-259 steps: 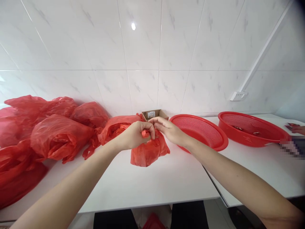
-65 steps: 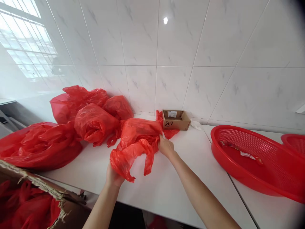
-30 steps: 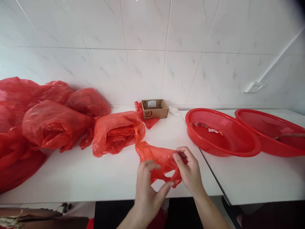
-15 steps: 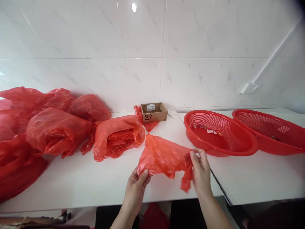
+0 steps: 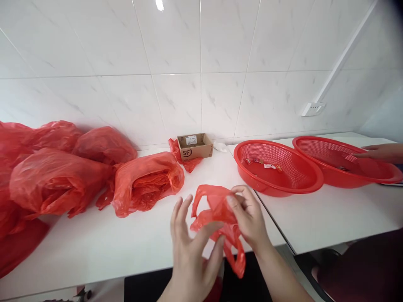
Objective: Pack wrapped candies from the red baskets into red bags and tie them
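Note:
A crumpled red plastic bag [image 5: 220, 209] hangs above the front of the white table, its handle loops dangling. My right hand [image 5: 250, 216] is closed on the bag's upper right part, thumb and fingers pinching the film. On the left side, my left hand [image 5: 192, 251] is beside the bag, two fingers raised and the thumb and index finger apart close to the film. Whether its fingertips touch the bag is hard to see. Behind it to the left lies a bulky red bag stuffed with folded red plastic bags [image 5: 147, 180].
More filled red bags [image 5: 59, 176] are heaped at the left. A small cardboard box [image 5: 195, 147] stands near the tiled wall. At the right sit a red basket [image 5: 277, 191] with small wrappers and a second red basket [image 5: 343, 180], with another person's hand [image 5: 378, 152] over it.
The bag has gone from stretched between both hands to bunched in my right hand. My left hand has released it and spread its fingers. Another person's hand has appeared at the right.

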Available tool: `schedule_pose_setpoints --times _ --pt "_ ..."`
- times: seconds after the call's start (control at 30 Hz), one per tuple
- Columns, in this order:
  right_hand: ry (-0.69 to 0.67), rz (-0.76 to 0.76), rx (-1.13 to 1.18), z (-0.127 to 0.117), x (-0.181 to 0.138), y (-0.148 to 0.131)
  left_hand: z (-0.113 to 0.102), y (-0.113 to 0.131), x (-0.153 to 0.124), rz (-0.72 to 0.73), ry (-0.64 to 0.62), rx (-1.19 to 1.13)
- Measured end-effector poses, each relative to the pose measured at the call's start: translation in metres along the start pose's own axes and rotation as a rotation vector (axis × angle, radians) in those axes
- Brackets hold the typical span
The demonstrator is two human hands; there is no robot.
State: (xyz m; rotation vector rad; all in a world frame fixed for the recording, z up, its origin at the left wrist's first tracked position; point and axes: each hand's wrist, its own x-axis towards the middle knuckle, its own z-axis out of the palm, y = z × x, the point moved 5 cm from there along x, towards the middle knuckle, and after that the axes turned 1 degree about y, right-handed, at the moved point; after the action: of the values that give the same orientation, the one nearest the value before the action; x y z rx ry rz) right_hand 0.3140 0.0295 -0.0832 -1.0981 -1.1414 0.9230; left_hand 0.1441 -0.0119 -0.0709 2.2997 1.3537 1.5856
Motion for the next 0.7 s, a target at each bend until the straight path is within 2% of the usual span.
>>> schedule_pose_setpoints --times 0.03,0.1,0.17,0.23,0.3,0.33,0.43,0.5,0.57,0.63,0.7 --pt "-0.109 0.024 0.016 0.011 -0.004 -0.001 0.009 0.005 0.006 0.024 -0.029 0.064" --pt "-0.263 0.096 0.056 0.025 -0.014 -0.001 0.03 -0.001 0.016 0.011 -0.076 0.184" --pt "-0.355 0.168 0.114 0.029 -0.022 0.0 0.05 -0.02 0.026 0.008 -0.139 0.291" --pt "-0.431 0.22 0.17 0.022 -0.026 0.0 0.063 -0.048 0.036 0.003 -0.198 0.383" --pt "-0.463 0.241 0.148 0.0 -0.023 0.0 0.061 -0.078 0.045 -0.046 -0.228 0.45" --pt "-0.438 0.233 0.102 -0.016 -0.018 0.0 0.055 -0.092 0.048 -0.077 -0.237 0.47" --pt "-0.245 0.157 -0.101 -0.072 0.004 0.001 0.034 -0.114 0.046 -0.118 -0.348 0.546" --pt "-0.112 0.086 -0.219 -0.097 0.017 -0.001 0.025 -0.108 0.037 -0.078 -0.434 0.559" --pt "-0.057 0.027 -0.305 -0.103 0.024 -0.004 0.021 -0.088 0.027 -0.007 -0.445 0.526" --pt "-0.083 -0.013 -0.36 -0.09 0.027 -0.008 0.024 -0.062 0.02 0.094 -0.39 0.448" --pt "-0.179 -0.033 -0.404 -0.068 0.029 -0.012 0.032 -0.04 0.019 0.219 -0.334 0.333"
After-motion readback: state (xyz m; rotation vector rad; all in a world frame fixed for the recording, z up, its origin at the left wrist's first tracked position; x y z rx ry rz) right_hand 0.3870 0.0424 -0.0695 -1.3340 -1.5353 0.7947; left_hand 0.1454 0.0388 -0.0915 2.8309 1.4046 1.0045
